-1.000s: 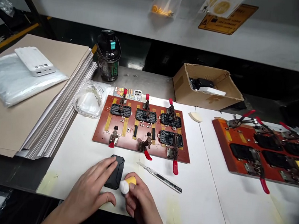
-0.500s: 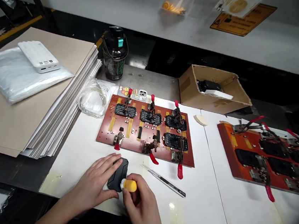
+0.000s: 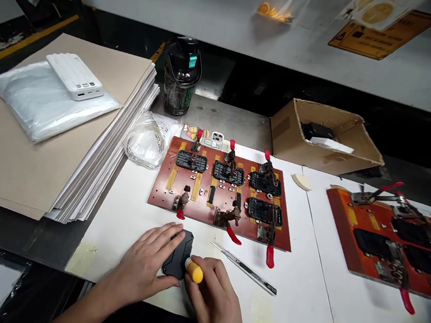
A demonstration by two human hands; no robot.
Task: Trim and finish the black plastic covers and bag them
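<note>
- Head view: the left hand (image 3: 139, 262) lies open, fingers slightly spread, with the fingertips resting on a black plastic casing (image 3: 177, 255); it does not close around it.
- The right hand (image 3: 213, 300) is curled shut around a yellow cylindrical applicator (image 3: 195, 271), whose tip touches the casing's right edge.
- The casing lies flat on a white work surface (image 3: 115, 238), between the hands and just below a red-brown fixture board (image 3: 202, 214).
- That board holds black parts under toggle clamps (image 3: 271, 239) with red handles.
- A utility knife (image 3: 245, 268) lies just right of the right hand.
- Farther right sits an orange fixture board (image 3: 349, 211) with more clamps.
- Behind are a cardboard box (image 3: 298, 139) and a drink tumbler (image 3: 180, 78).
- To the left, a white power bank (image 3: 74, 77) rests on a plastic bag (image 3: 32, 106), on stacked cardboard sheets (image 3: 95, 169).
</note>
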